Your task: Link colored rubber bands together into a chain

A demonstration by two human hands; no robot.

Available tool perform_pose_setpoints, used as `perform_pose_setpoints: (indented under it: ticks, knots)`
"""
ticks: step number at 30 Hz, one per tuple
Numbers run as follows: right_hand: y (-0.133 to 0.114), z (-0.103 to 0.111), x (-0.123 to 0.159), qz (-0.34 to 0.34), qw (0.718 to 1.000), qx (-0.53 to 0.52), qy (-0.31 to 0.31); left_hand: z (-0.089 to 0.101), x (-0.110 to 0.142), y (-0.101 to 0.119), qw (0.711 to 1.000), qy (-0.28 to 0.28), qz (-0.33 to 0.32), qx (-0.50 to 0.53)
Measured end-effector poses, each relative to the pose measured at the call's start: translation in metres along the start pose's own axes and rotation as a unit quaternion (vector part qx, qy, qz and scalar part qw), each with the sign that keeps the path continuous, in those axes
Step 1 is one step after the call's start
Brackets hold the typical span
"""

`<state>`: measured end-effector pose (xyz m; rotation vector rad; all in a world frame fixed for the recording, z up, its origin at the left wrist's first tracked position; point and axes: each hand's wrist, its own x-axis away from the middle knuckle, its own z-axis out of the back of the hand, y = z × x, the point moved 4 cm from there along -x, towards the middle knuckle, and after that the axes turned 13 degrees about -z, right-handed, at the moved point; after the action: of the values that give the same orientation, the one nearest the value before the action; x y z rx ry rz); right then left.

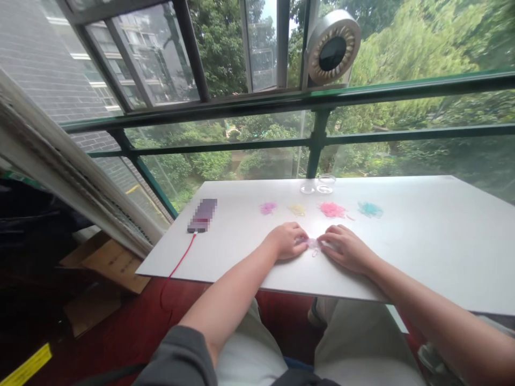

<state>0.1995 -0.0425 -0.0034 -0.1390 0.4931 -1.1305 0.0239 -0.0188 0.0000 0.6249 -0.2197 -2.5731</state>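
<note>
My left hand [288, 240] rests on the white table [241, 257], its fingers curled and closed at the left side of some small pale purple pieces [312, 244]. From the right, my right hand [341, 246] pinches at the same pieces with bent fingertips. The pieces look thin and see-through, and the fingers partly cover them. A small pinkish loop [315, 253] lies just below the fingertips. Beyond my hands sit loose piles of thin bits: a purple pile [268, 208], a yellow pile [296, 209], a pink-red pile [332, 209] and a teal pile [370, 209].
Clear round dishes [325, 188] stand near the table's far edge. At the left lies a blurred-out phone [204, 214] with a red cable [182, 262] running over the front edge. A green railing [217, 146] and windows rise behind. Cardboard [115, 262] is on the floor at left.
</note>
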Motion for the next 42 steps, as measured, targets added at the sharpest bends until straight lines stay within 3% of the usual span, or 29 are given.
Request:
perform_pose_setpoints:
  ticks: [9,14,18,31,42]
  knots:
    - [0.001,-0.004,-0.001,-0.024,0.999,-0.001,0.023,-0.005,0.000,0.000,0.999,0.012,0.001,-0.040]
    - [0.011,-0.007,-0.001,-0.045,0.997,-0.007,0.061,-0.011,-0.002,-0.004,0.999,-0.008,0.000,-0.052]
    - [0.019,-0.010,-0.001,-0.062,0.996,-0.010,0.055,-0.013,-0.004,-0.005,0.998,-0.005,-0.006,-0.064]
    - [0.011,-0.007,0.000,-0.030,0.997,-0.026,0.060,-0.009,-0.005,-0.001,0.997,0.006,-0.022,-0.079]
    - [0.018,0.001,-0.003,-0.167,0.977,-0.099,0.087,-0.003,0.000,-0.004,0.999,0.034,0.002,-0.040]
